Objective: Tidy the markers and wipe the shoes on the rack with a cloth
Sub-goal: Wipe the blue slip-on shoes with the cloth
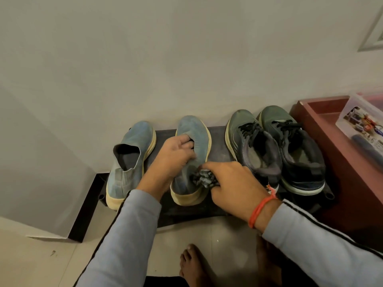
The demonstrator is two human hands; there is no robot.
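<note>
A black rack [217, 146] against the wall carries two light-blue slip-on shoes and two dark green lace-up sneakers. My left hand [174, 158] grips the second blue shoe [194, 131] with its fingers tucked into the opening. My right hand [234, 183] holds a bunched grey patterned cloth [204, 178] against that shoe's heel side. The other blue shoe [130, 160] stands at the left. The green sneakers [257, 150] [298, 154] sit side by side at the right.
A reddish-brown wooden tray [323, 112] stands to the right of the rack, with a clear plastic box [364, 125] in it. My bare foot [192, 264] is on the tiled floor below. A wall corner juts out at the left.
</note>
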